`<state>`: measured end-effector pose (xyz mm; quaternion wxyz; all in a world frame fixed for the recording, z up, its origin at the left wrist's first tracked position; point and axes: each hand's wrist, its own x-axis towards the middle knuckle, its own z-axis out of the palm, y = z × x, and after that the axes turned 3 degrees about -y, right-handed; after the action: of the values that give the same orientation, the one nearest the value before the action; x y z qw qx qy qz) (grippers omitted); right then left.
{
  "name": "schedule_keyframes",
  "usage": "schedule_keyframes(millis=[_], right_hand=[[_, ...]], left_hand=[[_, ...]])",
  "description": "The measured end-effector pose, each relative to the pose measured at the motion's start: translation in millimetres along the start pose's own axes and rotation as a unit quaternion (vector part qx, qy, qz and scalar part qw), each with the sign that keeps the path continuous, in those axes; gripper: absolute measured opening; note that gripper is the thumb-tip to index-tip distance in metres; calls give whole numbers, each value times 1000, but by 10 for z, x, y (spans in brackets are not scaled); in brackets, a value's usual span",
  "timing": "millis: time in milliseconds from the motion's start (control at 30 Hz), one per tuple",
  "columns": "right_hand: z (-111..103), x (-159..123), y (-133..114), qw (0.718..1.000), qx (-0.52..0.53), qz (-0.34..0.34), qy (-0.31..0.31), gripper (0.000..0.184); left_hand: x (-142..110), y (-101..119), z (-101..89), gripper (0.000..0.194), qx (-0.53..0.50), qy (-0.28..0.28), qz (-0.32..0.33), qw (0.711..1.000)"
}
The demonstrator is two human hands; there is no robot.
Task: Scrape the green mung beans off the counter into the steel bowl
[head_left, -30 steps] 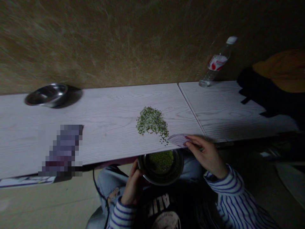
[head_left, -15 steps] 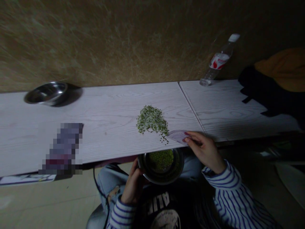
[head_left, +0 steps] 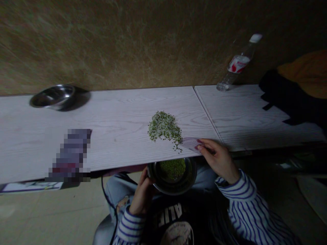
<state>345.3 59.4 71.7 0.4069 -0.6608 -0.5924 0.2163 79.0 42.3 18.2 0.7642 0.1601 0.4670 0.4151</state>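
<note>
My left hand (head_left: 143, 192) grips the left rim of a steel bowl (head_left: 176, 189), which sits just below the table's front edge, over my lap. Green beans (head_left: 173, 169), small and round, lie inside it. Between the thumb and fingers of my right hand (head_left: 217, 156) is a clear plastic protractor (head_left: 190, 144), flat against the tabletop. Its left end touches the right side of a spread pile of green beans mixed with white grains (head_left: 165, 126). A few loose beans trail from the pile toward the front edge.
A second steel bowl (head_left: 53, 97) stands tilted-looking at the back left of the white table (head_left: 120, 112). A pixelated flat item (head_left: 73, 153) lies at front left. On the right are a clear bottle (head_left: 237, 64) against the wall and dark and orange cloth (head_left: 293, 92).
The whole view has shifted slightly, so things sit a little higher and farther right. Both hands keep their holds, and the pile looks almost the same.
</note>
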Motion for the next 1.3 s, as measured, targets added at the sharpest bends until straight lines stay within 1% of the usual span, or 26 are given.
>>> schedule_keyframes(millis=[233,400,567,700,900,1067,1200,1300], right_hand=[[52,33,-30,1000,7,7,-18,26],[50,29,-43,1000,10,11,-12,28],[104,68,-50,1000,8,20,-14,29],[135,83,-74,1000,7,21,-21,29],[139,75,-97,1000,2,17,-20,29],[189,79,-104,999,8,19,-28,29],[206,79,-135,999,8,10,-30,28],[207,85,-145,1000,6,7,-28,28]], left_hand=[[6,-2,-17,50,5,4,-1,1000],[9,-5,-16,47,7,0,6,1000],[-18,39,0,45,10,1,-1,1000],[-28,56,-11,48,5,6,10,1000],[-28,65,-22,52,-3,4,8,1000],[-46,101,-8,54,-5,1,9,1000],[-50,111,-18,52,-8,11,11,1000],[-37,96,-48,49,-6,9,18,1000]])
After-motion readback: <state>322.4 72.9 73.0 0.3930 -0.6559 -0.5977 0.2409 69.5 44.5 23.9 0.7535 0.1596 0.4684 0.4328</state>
